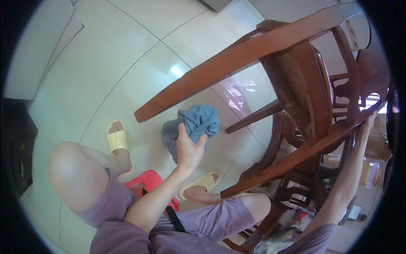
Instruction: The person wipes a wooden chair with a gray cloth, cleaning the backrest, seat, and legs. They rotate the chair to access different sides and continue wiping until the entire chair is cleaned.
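A bunched blue-grey cloth (202,119) is in my left hand (189,149), thumb on top, held above the tiled floor with part of it hanging down. To the right, a brown wooden chair (228,65) is tipped over, its legs pointing towards me and to the left. One leg's end comes close to the cloth, apart from it. My right hand (367,123) grips the chair's frame at the far right, near the curved backrest; its fingers are mostly hidden behind the wood.
Under me is a red plastic stool (149,179). My feet, in pale yellow slippers (116,138), rest on glossy floor tiles (127,41). More dark wooden furniture (274,149) stands beneath and behind the chair. A cardboard box (379,136) is at the right edge, a dark object (19,149) at the left.
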### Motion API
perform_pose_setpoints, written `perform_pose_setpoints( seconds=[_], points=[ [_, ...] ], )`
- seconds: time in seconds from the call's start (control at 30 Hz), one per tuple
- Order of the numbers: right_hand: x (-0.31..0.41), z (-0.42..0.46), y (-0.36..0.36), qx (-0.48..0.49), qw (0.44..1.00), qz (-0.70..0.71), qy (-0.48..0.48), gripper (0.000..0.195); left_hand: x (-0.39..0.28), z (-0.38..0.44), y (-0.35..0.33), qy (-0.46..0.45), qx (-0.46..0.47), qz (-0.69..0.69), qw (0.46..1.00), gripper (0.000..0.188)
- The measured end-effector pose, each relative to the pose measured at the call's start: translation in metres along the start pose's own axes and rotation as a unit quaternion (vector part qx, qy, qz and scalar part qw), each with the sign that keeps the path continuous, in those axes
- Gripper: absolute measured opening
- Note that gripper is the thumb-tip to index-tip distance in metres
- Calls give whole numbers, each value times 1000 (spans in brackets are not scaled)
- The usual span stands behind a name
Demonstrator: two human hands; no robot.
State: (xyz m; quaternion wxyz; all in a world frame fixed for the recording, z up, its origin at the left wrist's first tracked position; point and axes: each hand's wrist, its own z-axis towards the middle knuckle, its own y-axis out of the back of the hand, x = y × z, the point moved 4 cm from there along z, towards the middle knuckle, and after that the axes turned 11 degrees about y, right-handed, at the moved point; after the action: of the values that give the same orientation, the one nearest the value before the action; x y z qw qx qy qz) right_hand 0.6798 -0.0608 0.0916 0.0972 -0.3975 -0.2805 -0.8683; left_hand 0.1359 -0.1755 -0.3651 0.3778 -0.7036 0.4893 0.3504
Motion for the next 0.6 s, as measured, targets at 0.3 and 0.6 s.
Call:
perform_pose_setpoints(
  seconds=[0.3,0.6],
  points=[
    [25,-54,-16,-18,995,98,-18,54,-65,-80,-66,-4,239,-54,970,44],
    [50,-97,1,-31,996,78,40,41,-127,-70,-31,-203,141,120,961,38]
  ],
)
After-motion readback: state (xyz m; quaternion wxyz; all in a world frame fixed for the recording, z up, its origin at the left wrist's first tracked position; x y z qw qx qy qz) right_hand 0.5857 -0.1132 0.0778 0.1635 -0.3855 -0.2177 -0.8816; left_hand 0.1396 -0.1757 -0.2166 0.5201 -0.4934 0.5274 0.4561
